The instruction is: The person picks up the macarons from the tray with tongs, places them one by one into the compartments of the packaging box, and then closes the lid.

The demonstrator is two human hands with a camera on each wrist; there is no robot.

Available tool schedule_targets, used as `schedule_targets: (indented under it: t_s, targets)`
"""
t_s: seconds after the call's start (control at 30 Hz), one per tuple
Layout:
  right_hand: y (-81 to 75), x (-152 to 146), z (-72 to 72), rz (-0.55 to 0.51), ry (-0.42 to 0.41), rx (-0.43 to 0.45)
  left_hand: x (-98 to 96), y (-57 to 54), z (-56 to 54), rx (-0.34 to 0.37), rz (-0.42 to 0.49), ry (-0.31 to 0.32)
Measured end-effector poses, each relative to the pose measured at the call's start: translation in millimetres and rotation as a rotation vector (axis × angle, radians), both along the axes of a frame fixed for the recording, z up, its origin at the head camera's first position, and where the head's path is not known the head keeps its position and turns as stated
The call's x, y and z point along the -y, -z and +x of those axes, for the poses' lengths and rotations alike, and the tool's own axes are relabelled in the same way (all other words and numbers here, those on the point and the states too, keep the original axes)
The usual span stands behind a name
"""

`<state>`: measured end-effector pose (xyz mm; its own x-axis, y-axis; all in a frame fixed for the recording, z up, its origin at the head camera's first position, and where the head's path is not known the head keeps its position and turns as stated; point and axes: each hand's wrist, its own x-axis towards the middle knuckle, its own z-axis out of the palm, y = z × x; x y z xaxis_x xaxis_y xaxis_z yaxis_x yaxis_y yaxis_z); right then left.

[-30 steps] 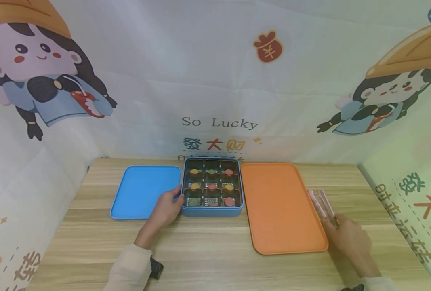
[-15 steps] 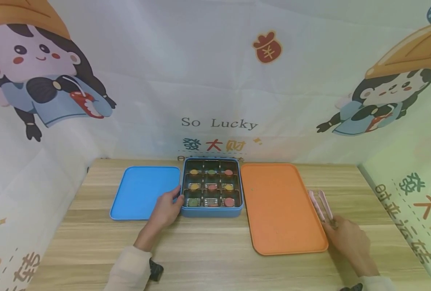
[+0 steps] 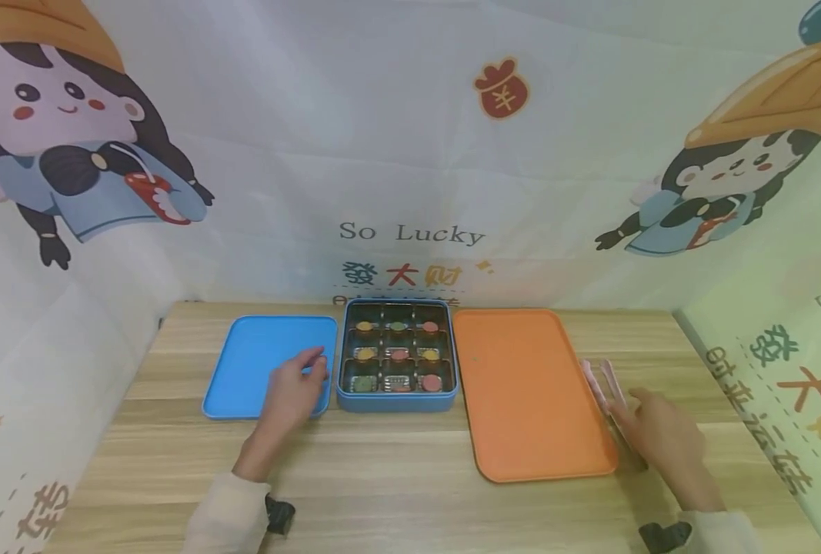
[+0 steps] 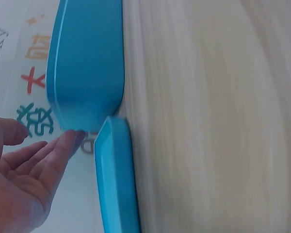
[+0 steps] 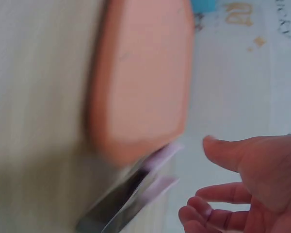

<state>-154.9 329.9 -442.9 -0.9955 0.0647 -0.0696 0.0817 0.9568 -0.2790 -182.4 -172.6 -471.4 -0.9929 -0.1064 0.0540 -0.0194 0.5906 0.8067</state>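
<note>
A blue box stands at mid-table, its dark divider tray holding several round yellow, green and pink pieces in separate compartments. Left of it lies a shallow blue lid or tray. My left hand hovers over that blue piece's right side, fingers loosely bent, apart from the box. In the left wrist view it holds nothing. Tongs with pink tips and metal arms lie beside the orange tray. My right hand is just over their right side; the right wrist view shows its fingers relaxed and apart from the tongs.
A wooden table carries everything. A printed cloth backdrop rises behind it and along both sides. The box stands close to the back edge, between the blue piece and the orange tray.
My left hand has left the box's side and shifted left over the blue piece. My right hand has let go of the tongs, which now lie on the table. The head view has turned slightly.
</note>
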Motion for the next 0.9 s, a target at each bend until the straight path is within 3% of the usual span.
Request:
schedule_targets:
  t_s: [0.27,0.57,0.9]
  targets:
    - [-0.8,62.5,-25.4,-0.236,-0.105,-0.276,23.7,-0.9,7.2,-0.048,-0.038,-0.06]
    - [3.0,125.1,-50.8,-0.478,-0.171,-0.304,50.2,-2.3,12.4,-0.06,-0.049,-0.115]
    - [-0.7,178.7,-61.0,-0.547,-0.169,-0.265,74.0,-8.7,19.0,0.002,0.114,-0.095]
